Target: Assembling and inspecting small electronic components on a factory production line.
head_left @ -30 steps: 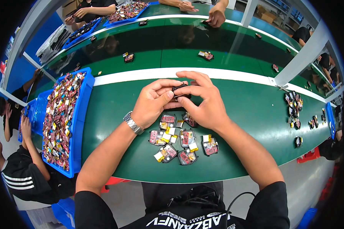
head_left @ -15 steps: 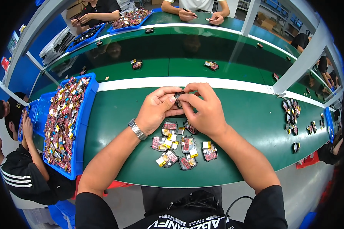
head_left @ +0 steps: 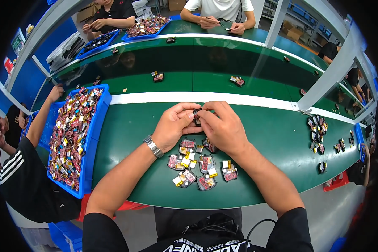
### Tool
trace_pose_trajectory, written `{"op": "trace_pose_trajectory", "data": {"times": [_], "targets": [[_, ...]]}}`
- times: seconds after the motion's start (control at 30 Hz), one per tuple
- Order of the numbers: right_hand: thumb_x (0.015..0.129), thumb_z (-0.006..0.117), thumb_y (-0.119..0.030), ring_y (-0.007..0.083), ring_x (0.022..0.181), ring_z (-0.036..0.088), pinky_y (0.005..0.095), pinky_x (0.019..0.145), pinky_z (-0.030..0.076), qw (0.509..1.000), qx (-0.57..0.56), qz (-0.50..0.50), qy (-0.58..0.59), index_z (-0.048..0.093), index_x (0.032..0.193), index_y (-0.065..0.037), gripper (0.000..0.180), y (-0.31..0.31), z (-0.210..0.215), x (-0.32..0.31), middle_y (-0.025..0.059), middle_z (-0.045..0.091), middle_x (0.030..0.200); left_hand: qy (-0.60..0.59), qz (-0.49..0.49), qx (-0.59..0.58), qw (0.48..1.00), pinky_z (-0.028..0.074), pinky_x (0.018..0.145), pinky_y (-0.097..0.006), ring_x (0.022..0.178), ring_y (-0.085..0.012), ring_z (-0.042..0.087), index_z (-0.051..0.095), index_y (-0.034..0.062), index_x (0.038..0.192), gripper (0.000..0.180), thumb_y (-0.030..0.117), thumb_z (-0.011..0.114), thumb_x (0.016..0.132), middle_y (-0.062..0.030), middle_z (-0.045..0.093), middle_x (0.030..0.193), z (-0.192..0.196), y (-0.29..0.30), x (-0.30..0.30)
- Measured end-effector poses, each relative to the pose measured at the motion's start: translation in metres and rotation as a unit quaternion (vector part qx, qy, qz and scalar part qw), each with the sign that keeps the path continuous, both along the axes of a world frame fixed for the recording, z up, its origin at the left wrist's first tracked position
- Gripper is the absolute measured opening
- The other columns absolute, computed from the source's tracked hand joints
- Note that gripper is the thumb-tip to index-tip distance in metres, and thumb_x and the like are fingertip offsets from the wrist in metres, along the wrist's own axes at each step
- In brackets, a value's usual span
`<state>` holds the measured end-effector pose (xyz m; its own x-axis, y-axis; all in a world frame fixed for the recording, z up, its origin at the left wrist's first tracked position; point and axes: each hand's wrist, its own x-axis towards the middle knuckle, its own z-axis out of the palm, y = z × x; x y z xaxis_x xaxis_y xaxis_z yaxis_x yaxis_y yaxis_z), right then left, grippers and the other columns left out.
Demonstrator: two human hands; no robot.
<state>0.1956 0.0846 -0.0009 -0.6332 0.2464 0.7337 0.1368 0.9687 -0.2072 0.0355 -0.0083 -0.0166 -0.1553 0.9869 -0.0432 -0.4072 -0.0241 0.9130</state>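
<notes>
Between my two hands, a small black casing [head_left: 197, 117] is held upright over the green table, mostly covered by fingers. My left hand [head_left: 175, 126] grips it with thumb and fingers, a metal watch on that wrist. Closed in from the other side, my right hand [head_left: 224, 126] pinches at the casing's edge; what its fingertips do there is hidden. Just below lie several black casings with red circuit boards [head_left: 206, 164] and yellow-and-silver battery packs [head_left: 189, 156], in a loose cluster. One more casing [head_left: 229, 171] sits by my right forearm.
A blue tray [head_left: 97, 138] heaped with red boards stands at left. Beyond the white rail [head_left: 155, 98], a green belt [head_left: 176, 86] carries scattered units. More casings [head_left: 317, 128] lie at far right. Co-workers sit opposite and at left; a grey post [head_left: 323, 77] rises at right.
The co-worker at left has stretched an arm forward past the tray toward the belt. My hands keep hold of the black casing, and the view has shifted slightly.
</notes>
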Motion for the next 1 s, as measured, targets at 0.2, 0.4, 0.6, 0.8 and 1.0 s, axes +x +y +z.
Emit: {"op": "trace_pose_trajectory", "data": {"times": [0.2,0.4,0.6,0.8,1.0], "targets": [[0.072,0.069,-0.003,0.0219,0.091,0.06,0.0336,0.068,0.056,1.0,0.008,0.004,-0.009,0.065,0.09,-0.004,0.018,-0.0016,0.0037,-0.0003,0.0041,0.06,0.098,0.014,0.001,0.002,1.0,0.059,0.089,-0.038,0.1,-0.0184,0.068,0.052,-0.0008,0.125,0.029,0.011,0.055,0.099,-0.0112,0.066,0.114,0.0003,-0.0007,-0.0009],[0.073,0.07,-0.004,0.0223,0.09,0.06,0.0346,0.069,0.056,1.0,0.014,0.007,-0.013,0.064,0.088,-0.004,0.017,-0.001,0.0054,0.0002,0.0046,0.059,0.098,0.021,0.005,-0.004,1.0,0.059,0.089,-0.038,0.103,-0.0201,0.067,0.052,-0.0007,0.125,0.028,0.011,0.055,0.1,-0.0115,0.066,0.113,-0.0008,-0.0004,-0.0003],[0.074,0.069,-0.003,0.0226,0.087,0.059,0.0354,0.067,0.055,1.0,-0.017,-0.007,0.005,0.062,0.086,-0.004,0.014,-0.0028,0.0046,-0.0019,0.0048,0.058,0.095,0.02,0.009,0.001,1.0,0.059,0.089,-0.037,0.101,-0.0199,0.068,0.052,-0.0009,0.124,0.026,0.01,0.054,0.1,-0.0115,0.066,0.112,0.0001,0.0002,0.003],[0.073,0.07,-0.004,0.0232,0.086,0.059,0.036,0.066,0.055,1.0,-0.007,-0.015,0.003,0.062,0.087,-0.004,0.016,-0.003,-0.0011,-0.0067,0.0052,0.058,0.095,0.072,0.033,-0.004,0.997,0.061,0.082,-0.033,0.097,-0.0185,0.068,0.053,-0.0033,0.121,0.024,0.006,0.053,0.099,-0.0125,0.067,0.11,0.0042,-0.0008,0.0066],[0.081,0.069,-0.002,0.0207,0.079,0.065,0.0313,0.066,0.056,0.953,-0.296,0.043,0.045,0.064,0.094,-0.001,0.014,-0.0054,0.003,-0.0015,0.0092,0.061,0.096,0.125,0.057,-0.004,0.99,0.062,0.076,-0.028,0.095,-0.0161,0.068,0.057,-0.0045,0.117,0.021,0.005,0.054,0.098,-0.0131,0.067,0.109,0.003,0.0,0.0083]]}}
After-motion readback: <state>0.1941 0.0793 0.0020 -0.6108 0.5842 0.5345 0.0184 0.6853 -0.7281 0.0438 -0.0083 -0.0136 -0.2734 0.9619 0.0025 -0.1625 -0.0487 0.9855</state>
